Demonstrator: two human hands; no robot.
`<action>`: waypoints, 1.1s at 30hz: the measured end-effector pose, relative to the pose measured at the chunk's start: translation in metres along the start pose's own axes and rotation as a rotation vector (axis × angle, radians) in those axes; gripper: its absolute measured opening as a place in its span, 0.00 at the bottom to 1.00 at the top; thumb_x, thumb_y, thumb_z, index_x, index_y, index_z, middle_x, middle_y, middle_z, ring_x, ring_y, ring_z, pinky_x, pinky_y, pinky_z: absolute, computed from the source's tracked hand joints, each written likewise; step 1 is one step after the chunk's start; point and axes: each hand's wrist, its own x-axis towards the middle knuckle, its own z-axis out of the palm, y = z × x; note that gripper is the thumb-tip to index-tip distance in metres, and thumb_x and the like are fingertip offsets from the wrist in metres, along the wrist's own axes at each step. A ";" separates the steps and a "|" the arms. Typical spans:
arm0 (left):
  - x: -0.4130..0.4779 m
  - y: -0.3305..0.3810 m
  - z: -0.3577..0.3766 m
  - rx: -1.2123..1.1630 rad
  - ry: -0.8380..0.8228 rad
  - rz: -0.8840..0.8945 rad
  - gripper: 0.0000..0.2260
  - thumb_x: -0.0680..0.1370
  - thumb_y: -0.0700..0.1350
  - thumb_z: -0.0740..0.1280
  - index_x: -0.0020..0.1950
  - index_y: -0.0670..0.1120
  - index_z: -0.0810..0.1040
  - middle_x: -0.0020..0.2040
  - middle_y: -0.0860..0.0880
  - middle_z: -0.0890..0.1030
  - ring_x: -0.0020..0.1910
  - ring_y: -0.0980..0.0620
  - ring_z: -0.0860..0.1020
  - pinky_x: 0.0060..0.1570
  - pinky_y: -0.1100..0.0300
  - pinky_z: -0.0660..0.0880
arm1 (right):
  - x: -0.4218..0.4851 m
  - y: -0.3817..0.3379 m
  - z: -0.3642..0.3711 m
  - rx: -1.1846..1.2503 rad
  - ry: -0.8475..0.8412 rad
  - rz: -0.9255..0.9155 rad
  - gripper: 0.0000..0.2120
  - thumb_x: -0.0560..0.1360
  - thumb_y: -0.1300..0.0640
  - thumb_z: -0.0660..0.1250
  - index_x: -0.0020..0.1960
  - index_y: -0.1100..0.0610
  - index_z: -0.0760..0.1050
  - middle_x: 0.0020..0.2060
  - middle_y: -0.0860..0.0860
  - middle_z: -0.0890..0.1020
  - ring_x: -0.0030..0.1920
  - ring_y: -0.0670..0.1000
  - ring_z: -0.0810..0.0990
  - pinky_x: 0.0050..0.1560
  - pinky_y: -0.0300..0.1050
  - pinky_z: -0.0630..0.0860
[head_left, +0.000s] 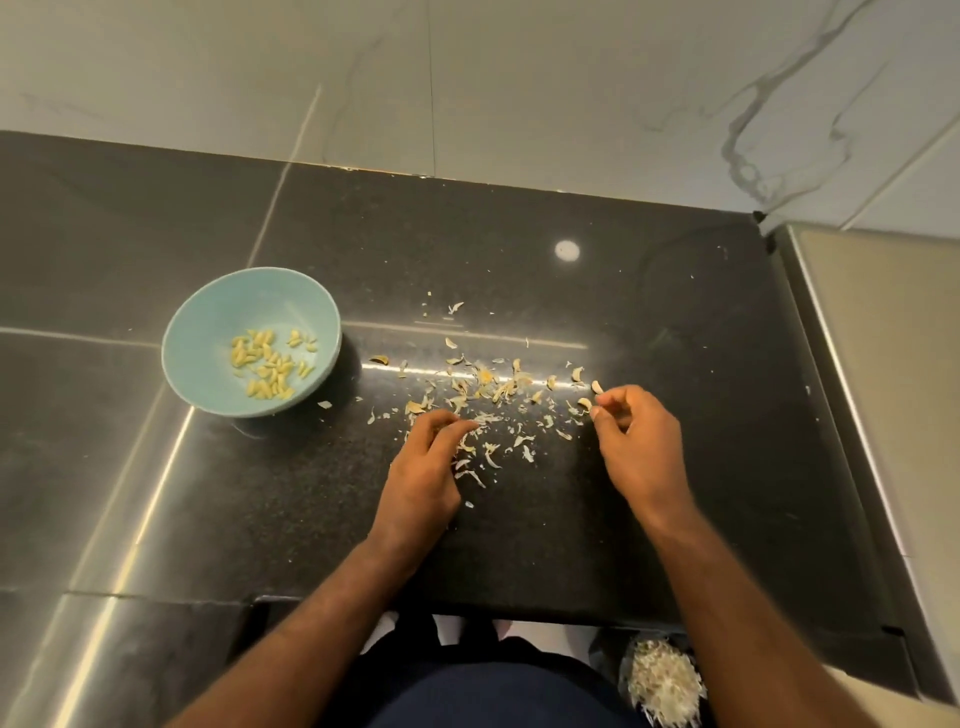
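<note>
Unpeeled garlic cloves (597, 387): two or three small, curved, tan-skinned cloves lay at the right end of the litter on the counter, right at the fingertips of the right hand.
Right hand (641, 441): its fingers were bent, with thumb and forefinger a little apart. Their tips were at the cloves, touching or nearly so, and had not closed round one.
Left hand (426, 467): it rested low on the counter among the skins with its fingers curled inward. Whether they pinched a clove or a scrap could not be told.
Peeled yellow cloves (270, 366): a good handful lay loose in the bottom of the bowl, covering only part of it.
Pale blue round bowl (208, 312): it stood to the left, well apart from both hands.
Papery garlic skins (483, 395): dry flakes were scattered in a wide band between the bowl and the right hand.
Polished black stone counter (623, 519): it carried the bowl, the skins and the cloves.
Done, by my judgement: most of the peeling, going by the full scatter of skins and the stock in the bowl.
Left, by my judgement: the last few cloves to skin and drop in the bowl, then the skins to clear.
</note>
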 end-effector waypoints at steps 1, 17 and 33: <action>0.001 0.000 0.000 -0.002 0.022 -0.002 0.23 0.70 0.24 0.68 0.63 0.38 0.78 0.60 0.42 0.76 0.53 0.48 0.78 0.55 0.59 0.77 | 0.005 0.000 0.000 -0.012 0.006 -0.001 0.02 0.79 0.60 0.68 0.50 0.55 0.80 0.46 0.50 0.81 0.44 0.46 0.79 0.50 0.48 0.80; -0.003 0.002 0.002 0.047 0.099 0.026 0.16 0.75 0.30 0.68 0.63 0.38 0.78 0.58 0.43 0.78 0.54 0.47 0.79 0.54 0.57 0.79 | -0.004 -0.012 -0.005 0.104 -0.153 -0.079 0.02 0.77 0.58 0.72 0.48 0.52 0.80 0.41 0.44 0.81 0.43 0.42 0.80 0.43 0.36 0.74; 0.009 0.016 -0.028 -0.626 -0.190 -0.360 0.11 0.82 0.49 0.64 0.45 0.46 0.82 0.36 0.55 0.80 0.36 0.59 0.77 0.37 0.64 0.73 | -0.048 -0.064 0.031 0.472 -0.521 -0.009 0.07 0.74 0.61 0.74 0.51 0.56 0.83 0.43 0.52 0.86 0.46 0.52 0.85 0.52 0.50 0.82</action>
